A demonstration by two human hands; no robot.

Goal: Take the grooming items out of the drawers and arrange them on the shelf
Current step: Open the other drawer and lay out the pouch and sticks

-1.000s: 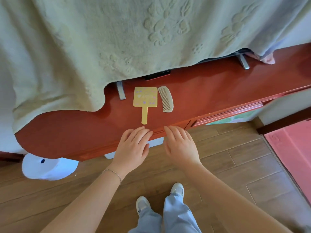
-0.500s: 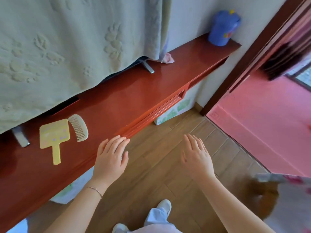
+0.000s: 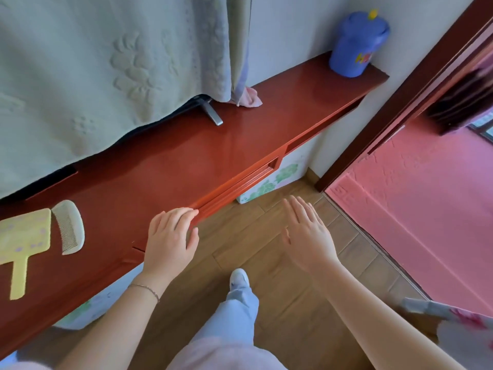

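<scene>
A yellow hand mirror (image 3: 22, 239) and a white comb (image 3: 68, 227) lie side by side on the red wooden shelf (image 3: 186, 161) at the far left. My left hand (image 3: 170, 237) rests flat on the shelf's front edge, fingertips at the left end of a closed drawer front (image 3: 237, 180). My right hand (image 3: 306, 233) hovers over the wooden floor with fingers spread and nothing in it, to the right of the drawer.
A pale green embossed cloth (image 3: 106, 65) hangs over a screen on the shelf; a metal foot (image 3: 212, 113) sticks out. A pink rag (image 3: 249, 98) and a blue lidded tub (image 3: 356, 44) sit further right. A flowered box (image 3: 266, 182) stands under the shelf. A doorway with pink floor (image 3: 413, 209) opens at right.
The view has swung right along the shelf, so mirror and comb now sit at the left edge. My left hand settled on the drawer's edge; my right hand drifted right over the floor.
</scene>
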